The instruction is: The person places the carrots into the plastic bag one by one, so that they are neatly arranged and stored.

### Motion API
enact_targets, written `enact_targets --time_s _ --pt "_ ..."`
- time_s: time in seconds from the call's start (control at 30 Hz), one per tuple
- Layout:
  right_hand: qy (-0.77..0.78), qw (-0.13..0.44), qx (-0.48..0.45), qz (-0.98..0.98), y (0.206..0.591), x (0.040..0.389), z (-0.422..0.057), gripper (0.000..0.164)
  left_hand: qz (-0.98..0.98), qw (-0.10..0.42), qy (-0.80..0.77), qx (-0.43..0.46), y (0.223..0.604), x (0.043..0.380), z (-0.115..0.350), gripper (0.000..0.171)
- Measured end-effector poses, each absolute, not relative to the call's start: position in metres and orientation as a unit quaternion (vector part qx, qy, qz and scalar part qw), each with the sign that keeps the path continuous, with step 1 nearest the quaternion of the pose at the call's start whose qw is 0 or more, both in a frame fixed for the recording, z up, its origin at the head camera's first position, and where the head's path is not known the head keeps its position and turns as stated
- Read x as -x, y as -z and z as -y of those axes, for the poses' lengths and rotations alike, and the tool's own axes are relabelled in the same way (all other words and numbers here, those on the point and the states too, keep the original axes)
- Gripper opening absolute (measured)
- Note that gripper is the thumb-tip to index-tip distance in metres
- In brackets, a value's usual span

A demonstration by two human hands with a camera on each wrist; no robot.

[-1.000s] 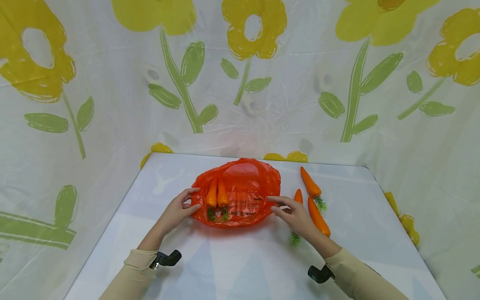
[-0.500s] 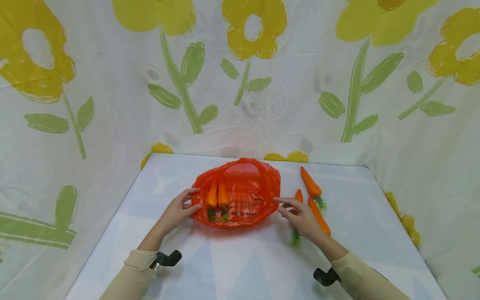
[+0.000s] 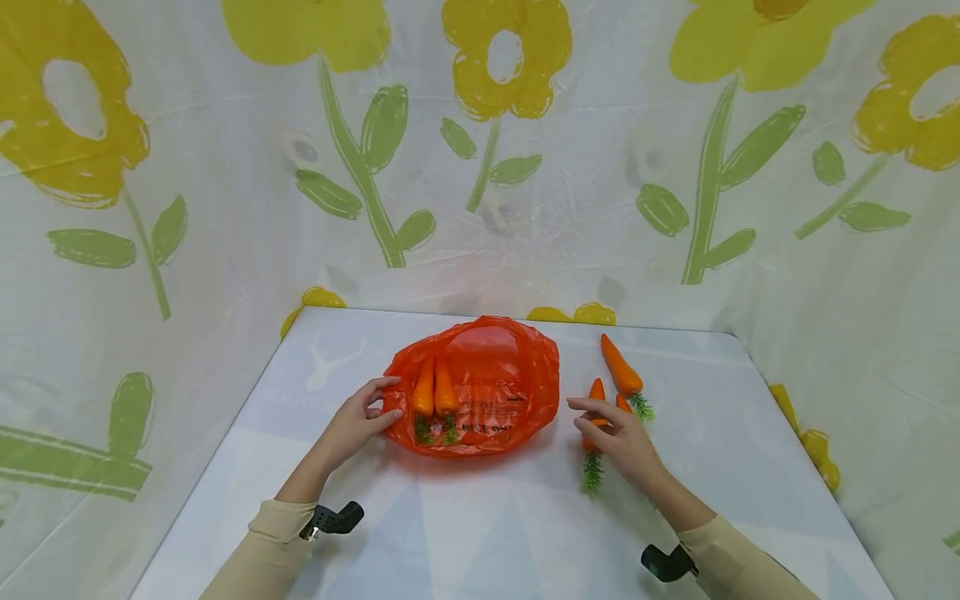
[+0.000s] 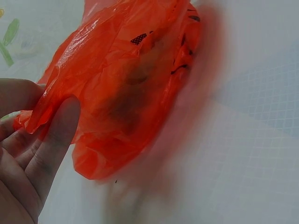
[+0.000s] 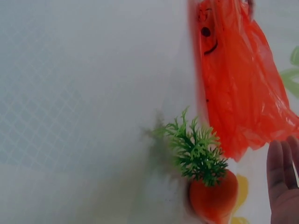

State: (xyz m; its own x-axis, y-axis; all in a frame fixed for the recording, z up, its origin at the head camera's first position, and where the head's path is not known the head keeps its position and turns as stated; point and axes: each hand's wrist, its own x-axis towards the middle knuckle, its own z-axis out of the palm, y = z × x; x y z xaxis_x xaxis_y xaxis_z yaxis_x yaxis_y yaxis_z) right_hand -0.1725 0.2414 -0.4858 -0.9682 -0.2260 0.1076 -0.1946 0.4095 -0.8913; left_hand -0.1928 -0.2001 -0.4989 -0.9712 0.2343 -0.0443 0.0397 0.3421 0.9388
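In the head view a red plastic bag (image 3: 491,358) sits open on the table, printed lettering inside it. Two orange carrots (image 3: 423,392) with green tops lie side by side in its left part. My left hand (image 3: 356,423) pinches the bag's left rim; thumb and finger hold the film (image 4: 39,109) in the left wrist view. Right of the bag, my right hand (image 3: 621,442) hovers with loosely bent fingers, holding nothing. It covers parts of two carrots (image 3: 597,390) beneath it. Another carrot (image 3: 619,365) lies just behind. The right wrist view shows one carrot's leafy top (image 5: 198,151).
The pale patterned table (image 3: 450,542) reaches back to a white curtain (image 3: 585,167) printed with yellow flowers. Both wrists carry black camera bands (image 3: 333,518).
My right hand has let go of the bag's right rim and moved right, over the carrots. The left hand keeps its hold in place.
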Motion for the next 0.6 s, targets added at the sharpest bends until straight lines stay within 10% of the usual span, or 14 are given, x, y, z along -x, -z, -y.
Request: enact_targets --time_s 0.6 --pt "0.481 -0.032 0.104 -0.87 0.493 0.164 -0.27 0.037 -0.812 0.088 -0.572 -0.081 0.501 0.193 0.2 0.056"
